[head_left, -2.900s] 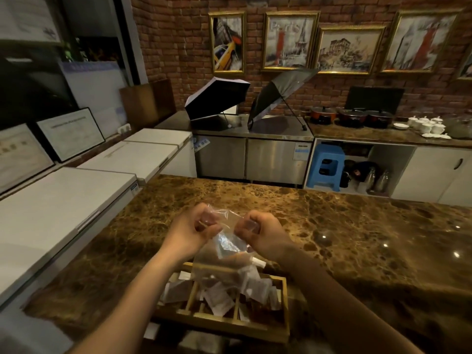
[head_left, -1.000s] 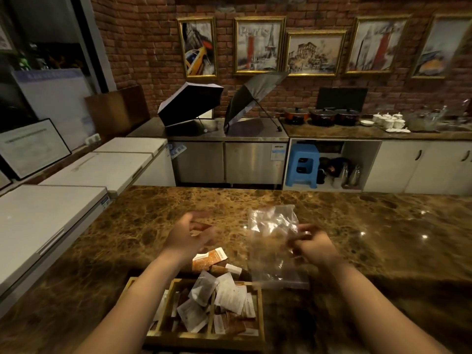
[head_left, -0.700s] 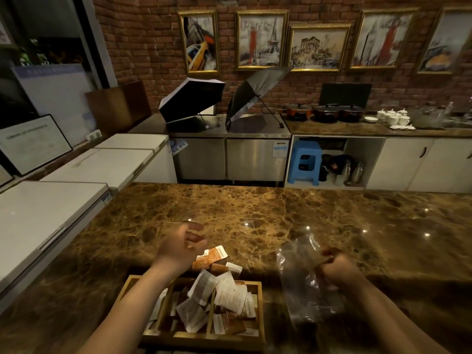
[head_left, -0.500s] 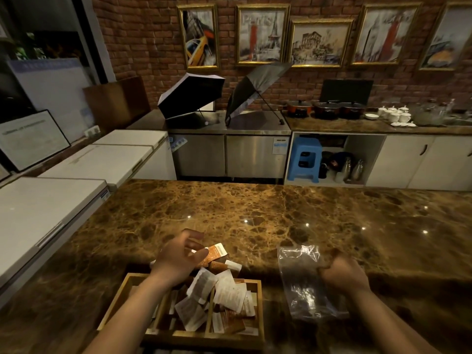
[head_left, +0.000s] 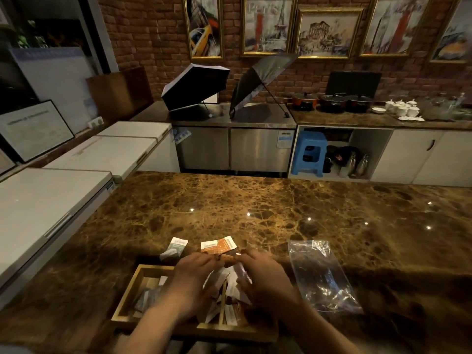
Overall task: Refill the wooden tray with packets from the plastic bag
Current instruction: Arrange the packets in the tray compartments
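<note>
Wooden tray [head_left: 129,295] has my left hand [head_left: 192,275] and right hand [head_left: 263,275] spread loosely over the dumped packets [head_left: 229,282], gripping nothing; plastic bag [head_left: 323,274] lies empty alongside. Guess I'm sorting now, then grabbing the strays [head_left: 217,247] beyond the rim.

Counter [head_left: 255,200]: brown marble, veined, glossy; small light glints across the middle and right.
Wooden tray [head_left: 132,292]: near edge, left of centre; divided into compartments; paper packets inside, several heaped toward its right side.
Plastic bag [head_left: 319,274]: clear, crumpled, lying flat just right of the tray, apart from it.
Orange packets [head_left: 218,247]: two, overlapping, on the bare marble just beyond the tray's far edge.
White packet [head_left: 176,247]: on the marble left of the orange packets, near the tray's far rim.
Far half of counter: bare marble up to the far edge.
</note>
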Tool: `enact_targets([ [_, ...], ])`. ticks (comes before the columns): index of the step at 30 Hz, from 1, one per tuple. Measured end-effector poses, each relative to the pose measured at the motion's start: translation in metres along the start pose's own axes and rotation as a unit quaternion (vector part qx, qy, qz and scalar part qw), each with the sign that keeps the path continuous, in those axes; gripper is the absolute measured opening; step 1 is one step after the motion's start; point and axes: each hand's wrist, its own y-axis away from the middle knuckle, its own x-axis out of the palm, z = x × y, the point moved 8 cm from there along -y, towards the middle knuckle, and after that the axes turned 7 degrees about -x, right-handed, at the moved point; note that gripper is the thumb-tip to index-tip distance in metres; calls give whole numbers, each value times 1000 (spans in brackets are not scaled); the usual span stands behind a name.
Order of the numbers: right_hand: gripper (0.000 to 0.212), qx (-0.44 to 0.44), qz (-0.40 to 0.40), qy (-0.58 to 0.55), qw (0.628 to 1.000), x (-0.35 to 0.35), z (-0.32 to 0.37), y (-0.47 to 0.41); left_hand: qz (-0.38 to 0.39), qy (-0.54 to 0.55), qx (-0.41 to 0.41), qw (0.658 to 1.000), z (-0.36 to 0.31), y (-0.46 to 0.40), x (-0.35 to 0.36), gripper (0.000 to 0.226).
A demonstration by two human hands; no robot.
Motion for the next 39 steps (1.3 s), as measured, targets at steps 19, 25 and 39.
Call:
enact_targets([
  [19, 39, -88, 138, 184, 969, 34, 23, 22, 48, 14, 5, 999, 22, 31, 2, 44],
  [25, 32, 92, -5, 35, 995, -15, -10, -17, -32, 69, -59, 995, 31, -19, -30, 37],
  [39, 42, 245, 96, 76, 962, 48, -54, -75, 135, 20, -65, 989, 40, -113, 39, 59],
])
